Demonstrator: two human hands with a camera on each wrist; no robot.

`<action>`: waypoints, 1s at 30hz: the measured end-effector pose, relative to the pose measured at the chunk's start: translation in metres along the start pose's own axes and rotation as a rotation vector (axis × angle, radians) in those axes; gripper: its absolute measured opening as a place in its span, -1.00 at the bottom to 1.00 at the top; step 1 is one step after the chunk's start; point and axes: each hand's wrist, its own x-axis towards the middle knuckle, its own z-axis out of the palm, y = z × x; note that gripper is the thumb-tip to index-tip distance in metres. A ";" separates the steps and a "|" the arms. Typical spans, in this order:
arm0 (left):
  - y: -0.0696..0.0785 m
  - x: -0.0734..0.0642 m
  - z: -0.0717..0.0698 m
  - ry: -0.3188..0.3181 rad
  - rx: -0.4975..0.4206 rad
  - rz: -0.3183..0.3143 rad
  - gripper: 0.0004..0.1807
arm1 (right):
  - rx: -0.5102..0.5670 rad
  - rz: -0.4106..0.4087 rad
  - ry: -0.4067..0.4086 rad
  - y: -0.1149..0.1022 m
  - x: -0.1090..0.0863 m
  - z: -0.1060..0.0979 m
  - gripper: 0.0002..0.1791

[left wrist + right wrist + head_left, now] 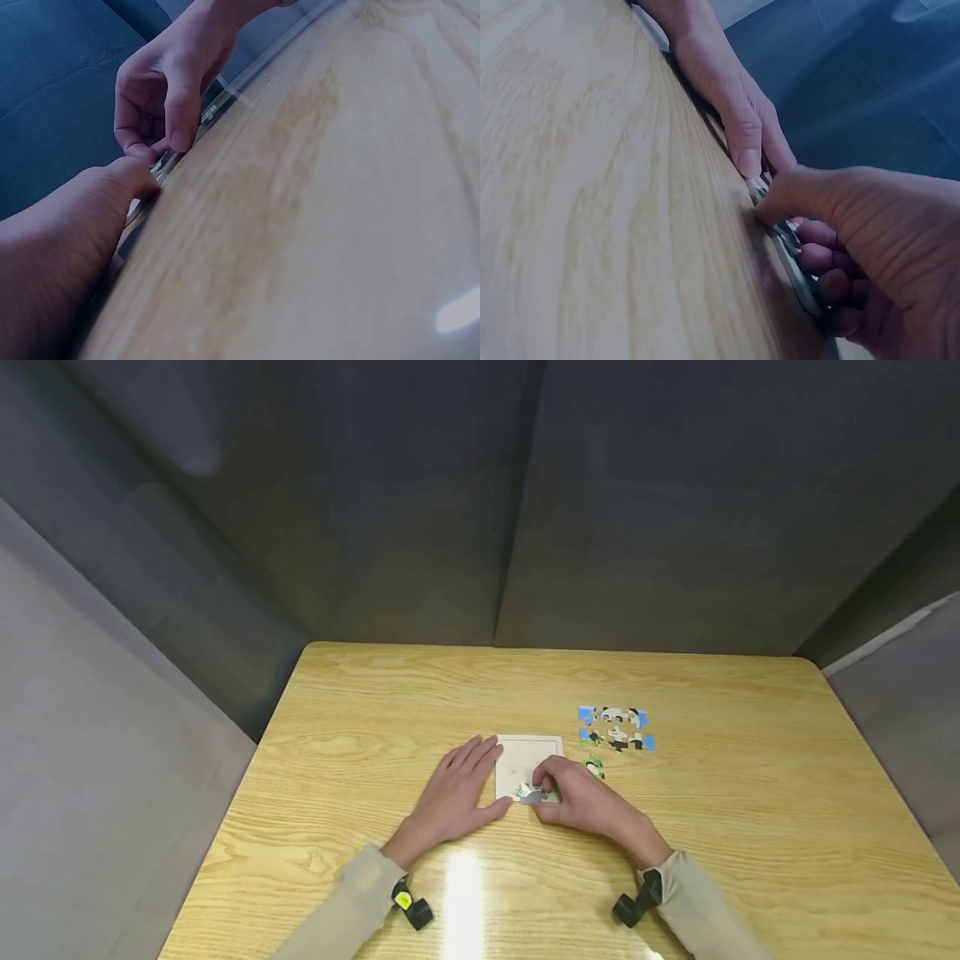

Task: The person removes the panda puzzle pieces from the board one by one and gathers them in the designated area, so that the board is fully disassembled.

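A pale square puzzle board [523,760] lies flat on the table. My left hand [456,795] rests along its left side, fingers stretched out, with the fingertips at the upper left edge and the thumb near the lower left corner. At the board's bottom edge, my right hand [581,795] pinches a jigsaw piece [531,794] between thumb and curled fingers, which partly hide it. Some green printing shows under these fingers. In the right wrist view, the left thumb [748,146] presses at the board's edge, close to the right thumb.
Several panda jigsaw pieces [617,737] lie in loose rows to the right of the board. A single green-and-white piece [595,767] sits just beyond the right hand. The wooden table [360,710] ends at dark curtains [405,527] behind it.
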 end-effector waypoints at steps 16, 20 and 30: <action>-0.002 0.002 0.002 -0.017 0.008 -0.002 -0.04 | 0.108 -0.085 0.100 0.013 -0.009 -0.016 -0.66; -0.002 0.002 0.002 -0.014 0.016 0.000 -0.04 | 0.122 -0.098 0.131 0.020 -0.013 -0.020 -0.65; -0.002 0.003 0.001 -0.012 0.002 0.002 -0.06 | 0.116 -0.064 0.168 0.035 -0.025 -0.028 -0.62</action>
